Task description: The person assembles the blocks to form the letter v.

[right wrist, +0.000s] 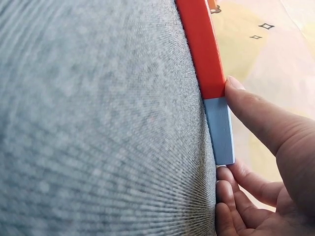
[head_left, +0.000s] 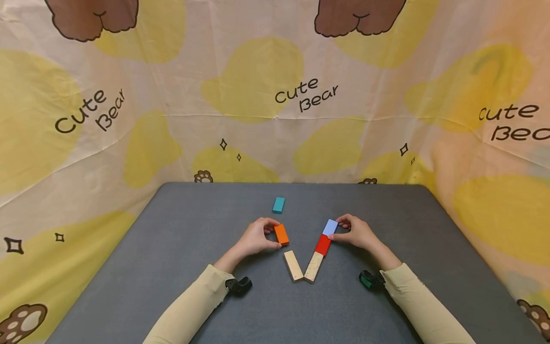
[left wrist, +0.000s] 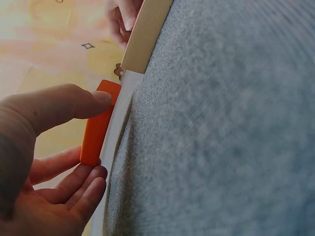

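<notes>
My left hand (head_left: 258, 238) pinches an orange block (head_left: 281, 234) between thumb and fingertips. That block lies just beyond a plain wooden block (head_left: 294, 265), with a small gap; whether it touches the table I cannot tell. On the other side, my right hand (head_left: 357, 233) holds a light blue block (head_left: 330, 227), thumb near its joint with a red block (head_left: 323, 245) and fingers at its far end. In the right wrist view the blue block (right wrist: 220, 130) meets the red one end to end. A second wooden block (head_left: 313, 266) continues this row, and both wooden blocks meet in a V.
A teal block (head_left: 279, 205) lies alone toward the back of the grey table (head_left: 206, 210). Behind the table hangs a patterned cloth (head_left: 253, 76). Dark bands with small devices are at both wrists, the right device (head_left: 370, 280) partly green.
</notes>
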Demonstrator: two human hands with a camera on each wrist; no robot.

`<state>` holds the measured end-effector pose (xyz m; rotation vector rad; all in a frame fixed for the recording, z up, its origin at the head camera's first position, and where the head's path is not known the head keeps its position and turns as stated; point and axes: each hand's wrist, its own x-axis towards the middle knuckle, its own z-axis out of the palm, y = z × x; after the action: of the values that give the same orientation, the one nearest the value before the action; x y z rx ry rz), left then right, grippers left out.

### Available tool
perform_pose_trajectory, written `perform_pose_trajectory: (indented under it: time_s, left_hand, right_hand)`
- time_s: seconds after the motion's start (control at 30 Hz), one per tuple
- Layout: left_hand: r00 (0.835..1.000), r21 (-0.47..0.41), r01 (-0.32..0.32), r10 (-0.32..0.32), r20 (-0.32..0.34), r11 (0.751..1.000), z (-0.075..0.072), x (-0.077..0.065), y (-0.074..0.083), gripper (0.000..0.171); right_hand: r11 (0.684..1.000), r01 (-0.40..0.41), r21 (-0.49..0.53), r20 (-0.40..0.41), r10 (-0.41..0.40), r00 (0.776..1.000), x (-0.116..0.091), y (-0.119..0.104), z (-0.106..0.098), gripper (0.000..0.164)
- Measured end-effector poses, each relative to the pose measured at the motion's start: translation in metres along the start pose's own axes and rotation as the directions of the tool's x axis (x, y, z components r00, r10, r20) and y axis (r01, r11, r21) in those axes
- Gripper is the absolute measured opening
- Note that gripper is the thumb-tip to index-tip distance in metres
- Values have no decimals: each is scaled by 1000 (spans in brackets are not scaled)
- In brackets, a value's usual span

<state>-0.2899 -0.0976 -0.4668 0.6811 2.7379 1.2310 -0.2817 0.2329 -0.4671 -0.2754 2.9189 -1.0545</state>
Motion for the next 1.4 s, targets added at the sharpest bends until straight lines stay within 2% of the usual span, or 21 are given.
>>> perform_pose_trajectory:
  time_s: [0.83, 1.4]
  left_hand:
    - [999, -5, -6, 6, 47, 1000, 2, -6, 6, 56]
    - [997, 15, -32, 31, 71, 999, 1, -6, 7, 57]
  right_hand:
    - [1000, -6, 7, -5, 6, 1000, -2, -1, 1, 63]
    - [1000, -8, 8, -3, 8, 1000, -1, -1, 0, 64]
